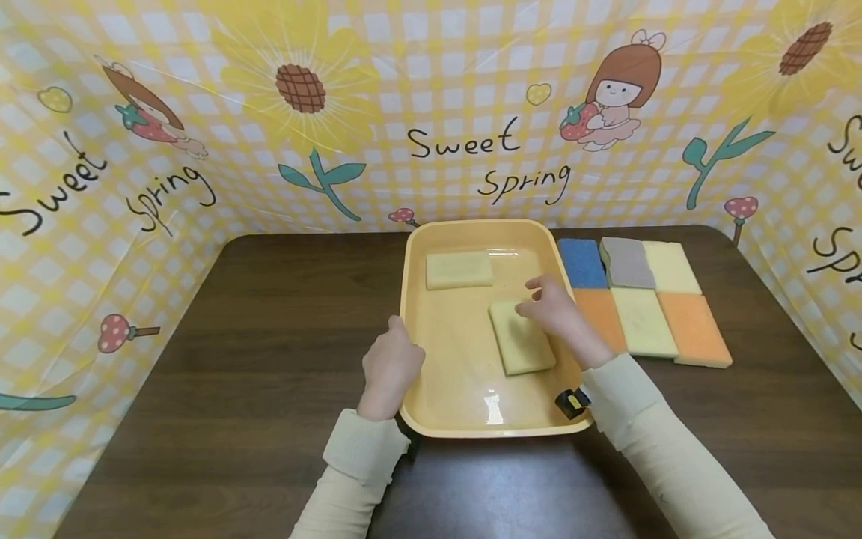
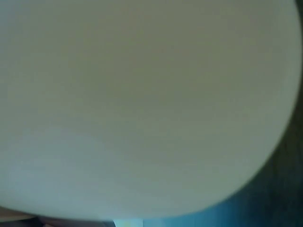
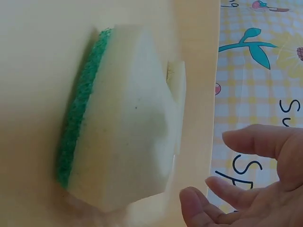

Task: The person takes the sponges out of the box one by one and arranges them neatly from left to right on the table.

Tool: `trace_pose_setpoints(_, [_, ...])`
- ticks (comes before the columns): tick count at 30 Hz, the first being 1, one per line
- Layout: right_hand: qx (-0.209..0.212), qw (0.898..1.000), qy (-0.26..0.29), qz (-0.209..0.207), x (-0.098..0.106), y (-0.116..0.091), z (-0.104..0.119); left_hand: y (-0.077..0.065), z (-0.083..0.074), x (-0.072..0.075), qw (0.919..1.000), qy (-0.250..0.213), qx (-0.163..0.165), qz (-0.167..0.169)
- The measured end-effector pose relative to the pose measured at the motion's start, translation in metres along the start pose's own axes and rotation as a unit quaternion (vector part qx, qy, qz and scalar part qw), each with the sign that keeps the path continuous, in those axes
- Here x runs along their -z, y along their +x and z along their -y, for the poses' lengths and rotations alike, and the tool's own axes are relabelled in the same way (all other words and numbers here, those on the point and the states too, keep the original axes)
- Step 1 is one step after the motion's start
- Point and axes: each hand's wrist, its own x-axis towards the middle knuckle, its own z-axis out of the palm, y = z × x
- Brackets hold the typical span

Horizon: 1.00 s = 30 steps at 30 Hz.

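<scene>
A pale yellow tray (image 1: 458, 404) stands in the middle of the table, holding two light yellow sponges. One sponge (image 1: 459, 270) lies crosswise near the far end. The nearer sponge (image 1: 521, 344) lies slightly turned at the right side; the right wrist view shows a green scouring layer on this sponge (image 3: 137, 118). My left hand (image 1: 393, 367) grips the tray's left rim with curled fingers, its fingertips hidden. Pale tray wall (image 2: 142, 118) fills most of the left wrist view. My right hand (image 1: 555, 308) is above the nearer sponge's far end, thumb and fingers apart with nothing between them.
Right of the tray, several sponges lie in two rows: blue (image 1: 582, 263), grey (image 1: 628, 262) and pale yellow (image 1: 672, 267) behind, orange (image 1: 599, 314), light yellow (image 1: 643, 322) and orange (image 1: 695, 328) in front. A patterned cloth (image 1: 431, 90) rises behind the dark wooden table (image 1: 269, 359).
</scene>
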Motion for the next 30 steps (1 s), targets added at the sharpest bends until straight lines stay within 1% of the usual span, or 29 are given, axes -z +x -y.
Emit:
trace_pose_setpoints(5, [0.012,0.999,-0.033,0.002,-0.0022,0.0017,-0.0005,0.0002,0.0001,0.0,1.0,0.0,0.001,0.002])
trace_pose_setpoints(10, [0.011,0.999,-0.049,0.004,-0.0035,0.0017,-0.0012,0.0001,-0.0003,0.0,1.0,0.0,0.0,0.003])
trace_pose_setpoints(19, [0.012,0.996,-0.085,-0.006,-0.0053,-0.0008,-0.0017,0.0003,0.0002,-0.0009,1.0,0.0,0.0,0.003])
trace_pose_setpoints(24, [0.015,0.993,-0.12,0.001,-0.0062,-0.0005,-0.0016,0.0004,0.0003,-0.0005,1.0,-0.002,0.001,0.003])
trace_pose_setpoints(30, [0.005,0.988,-0.157,0.011,-0.0078,0.0016,-0.0037,0.0002,0.0008,0.0001,1.0,-0.004,0.0,0.004])
